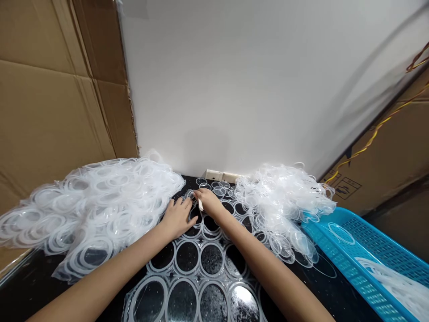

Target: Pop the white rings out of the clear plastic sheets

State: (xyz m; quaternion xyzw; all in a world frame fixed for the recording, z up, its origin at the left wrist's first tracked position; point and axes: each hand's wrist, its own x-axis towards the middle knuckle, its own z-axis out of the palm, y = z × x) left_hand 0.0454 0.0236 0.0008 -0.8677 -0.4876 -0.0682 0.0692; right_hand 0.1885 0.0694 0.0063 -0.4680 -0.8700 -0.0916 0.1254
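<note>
A clear plastic sheet of translucent rings point(188, 271) lies flat on the black tabletop. My left hand point(177, 218) rests on the sheet's far left part, palm down and fingers spread. Beside it, my right hand point(208, 204) is closed around a slim white tool point(200, 205); only a short white part of it shows, so its kind is unclear. The right fingertips are at the far edge of the sheet, close to the left fingers. Small clear discs or rings point(219, 191) lie just beyond the right hand.
A heap of ring sheets point(110, 201) is piled on the left. Loose white rings point(284, 197) form a tangled pile on the right. A blue plastic basket point(335, 241) with white rings inside stands at the right. A white wall point(261, 89) and cardboard point(50, 107) enclose the table point(321, 293).
</note>
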